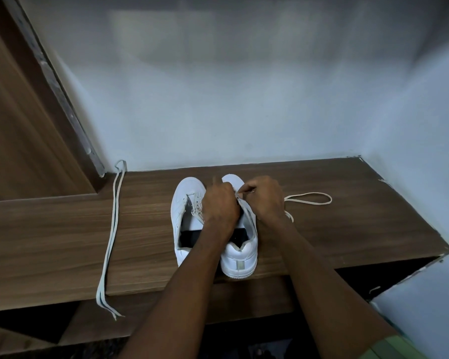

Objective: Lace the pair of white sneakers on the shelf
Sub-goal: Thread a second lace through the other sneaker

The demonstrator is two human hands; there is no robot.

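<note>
Two white sneakers stand side by side on the wooden shelf [62,229], toes toward the wall. The left sneaker [186,213] has empty eyelets. Over the right sneaker [240,255], my left hand [219,206] grips the eyelet flap near the toe. My right hand [266,196] pinches the end of a white lace [311,198] at an eyelet; the rest of that lace loops out to the right on the shelf. A second white lace [112,229] lies doubled at the left, its ends hanging over the front edge.
A pale wall closes the back and right side of the shelf. A wooden panel [24,125] rises at the left. Below the front edge is a dark lower compartment [373,278].
</note>
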